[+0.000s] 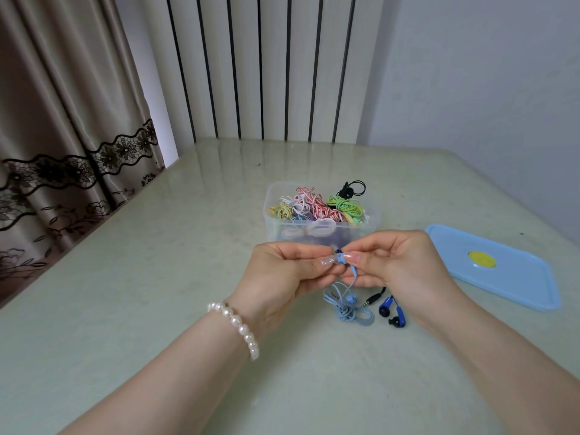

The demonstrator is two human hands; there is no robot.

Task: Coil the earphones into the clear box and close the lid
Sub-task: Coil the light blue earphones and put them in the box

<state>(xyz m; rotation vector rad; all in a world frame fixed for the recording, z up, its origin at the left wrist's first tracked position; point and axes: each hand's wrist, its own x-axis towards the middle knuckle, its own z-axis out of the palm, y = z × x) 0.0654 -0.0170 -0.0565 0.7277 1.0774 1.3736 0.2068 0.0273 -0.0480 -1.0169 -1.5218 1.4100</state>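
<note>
My left hand (288, 274) and my right hand (398, 271) meet in front of the clear box (270, 221), both pinching one earbud of the light blue earphones (346, 306). Its cable hangs from my fingers down to a loose tangle on the table. The clear box stands open just beyond my hands and holds several coiled earphones in many colours. A dark blue pair of earphones (392, 312) with a black plug lies on the table under my right hand. The blue lid (514, 277) with a yellow round centre lies flat to the right.
The pale green table (157, 277) runs to a wall at the back and right. A black coiled earphone (351, 188) sits at the box's far right corner. A brown curtain (62, 152) hangs at the left edge.
</note>
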